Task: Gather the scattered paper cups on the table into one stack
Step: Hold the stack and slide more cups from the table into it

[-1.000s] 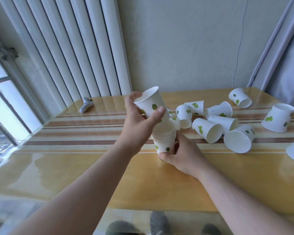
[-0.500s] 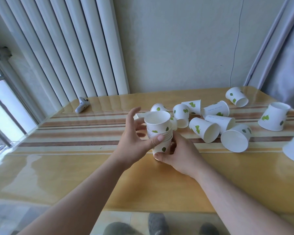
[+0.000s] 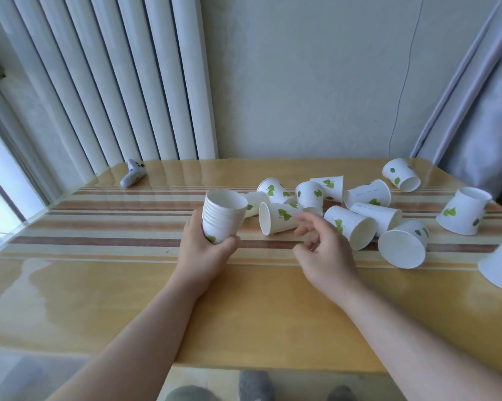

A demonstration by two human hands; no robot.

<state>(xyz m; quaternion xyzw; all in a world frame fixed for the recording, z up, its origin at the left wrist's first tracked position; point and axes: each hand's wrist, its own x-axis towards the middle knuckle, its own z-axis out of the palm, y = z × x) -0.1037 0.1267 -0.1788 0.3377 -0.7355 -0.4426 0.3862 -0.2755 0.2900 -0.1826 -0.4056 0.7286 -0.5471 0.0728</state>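
Observation:
My left hand (image 3: 206, 253) grips the stack of white paper cups with green leaves (image 3: 222, 215) from below and behind, holding it tilted a little left of the table's middle. My right hand (image 3: 322, 250) is empty, fingers loosely curled and apart, just in front of a cup lying on its side (image 3: 278, 218) with its mouth toward me. Several more loose cups lie scattered to the right, among them one on its side (image 3: 351, 227), one with its mouth facing me (image 3: 403, 246) and one upside down (image 3: 462, 211).
The wooden table (image 3: 244, 308) has brown stripes across its middle. A small white object (image 3: 132, 177) lies at the back left by the radiator (image 3: 114, 82). A curtain (image 3: 481, 96) hangs at the right. Another cup (image 3: 501, 267) sits at the right edge.
The cup held in my left hand went onto the stack. My left hand then took the stack and carried it left, while my right hand let go and moved toward the loose cups.

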